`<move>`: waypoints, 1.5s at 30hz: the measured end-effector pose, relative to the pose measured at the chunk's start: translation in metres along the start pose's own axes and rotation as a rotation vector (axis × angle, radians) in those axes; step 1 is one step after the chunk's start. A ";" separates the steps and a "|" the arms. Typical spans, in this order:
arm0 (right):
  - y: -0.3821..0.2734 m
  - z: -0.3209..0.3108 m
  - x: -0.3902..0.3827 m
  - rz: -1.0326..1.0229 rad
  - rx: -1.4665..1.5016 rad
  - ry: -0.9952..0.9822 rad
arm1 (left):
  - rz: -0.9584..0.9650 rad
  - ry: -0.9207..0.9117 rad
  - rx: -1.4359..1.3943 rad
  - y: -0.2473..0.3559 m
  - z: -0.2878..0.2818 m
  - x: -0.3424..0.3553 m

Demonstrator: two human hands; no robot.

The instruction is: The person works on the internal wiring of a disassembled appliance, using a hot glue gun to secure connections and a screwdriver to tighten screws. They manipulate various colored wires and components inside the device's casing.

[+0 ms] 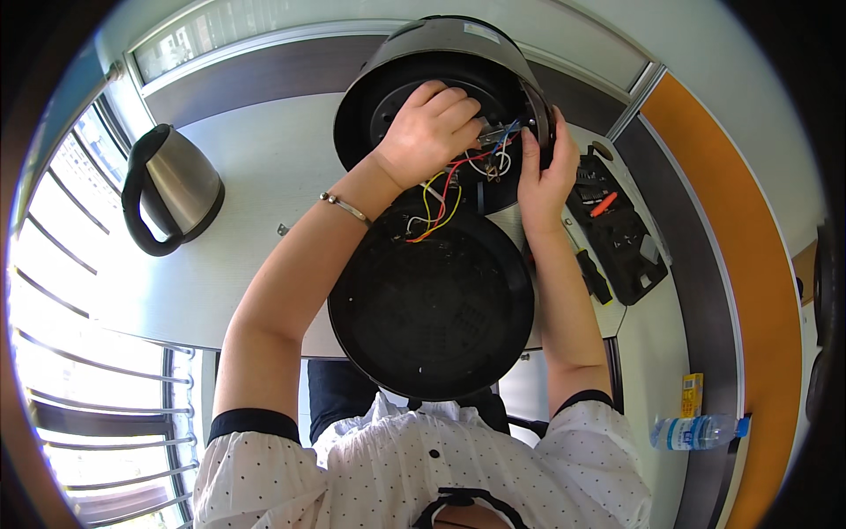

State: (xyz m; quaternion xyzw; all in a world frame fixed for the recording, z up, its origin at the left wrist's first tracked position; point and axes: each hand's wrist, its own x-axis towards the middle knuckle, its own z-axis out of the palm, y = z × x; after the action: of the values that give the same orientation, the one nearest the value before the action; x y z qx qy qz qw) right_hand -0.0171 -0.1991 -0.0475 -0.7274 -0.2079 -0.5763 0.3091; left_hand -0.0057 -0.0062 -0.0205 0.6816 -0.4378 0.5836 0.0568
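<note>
A round dark appliance housing (445,44) lies tipped at the far middle of the table, its hollow inside facing me. Red, yellow, white and blue wires (438,212) run from it to a round black base (432,309) near the table's front edge. My left hand (432,128) reaches into the housing, fingers curled and closed beside a small metal bracket (498,135); what they pinch is hidden. With its thumb inside and fingers outside, my right hand (546,172) grips the housing's right rim, close to the blue wires.
A steel kettle with a black handle (181,189) stands at the left. On the right lie an opened black tool case (626,238), an orange-red tool (604,204) and a black-and-yellow screwdriver (594,278). Farther right are a water bottle (696,433) and a yellow box (692,394).
</note>
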 end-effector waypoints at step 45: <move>-0.005 0.007 0.004 0.007 -0.106 0.025 | -0.157 -0.047 0.073 0.020 -0.007 -0.019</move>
State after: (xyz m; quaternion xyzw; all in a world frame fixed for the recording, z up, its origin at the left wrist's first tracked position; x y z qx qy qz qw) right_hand -0.0146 -0.1911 -0.0438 -0.7363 -0.1704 -0.5945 0.2746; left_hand -0.0227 -0.0041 -0.0430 0.7291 -0.3625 0.5767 0.0670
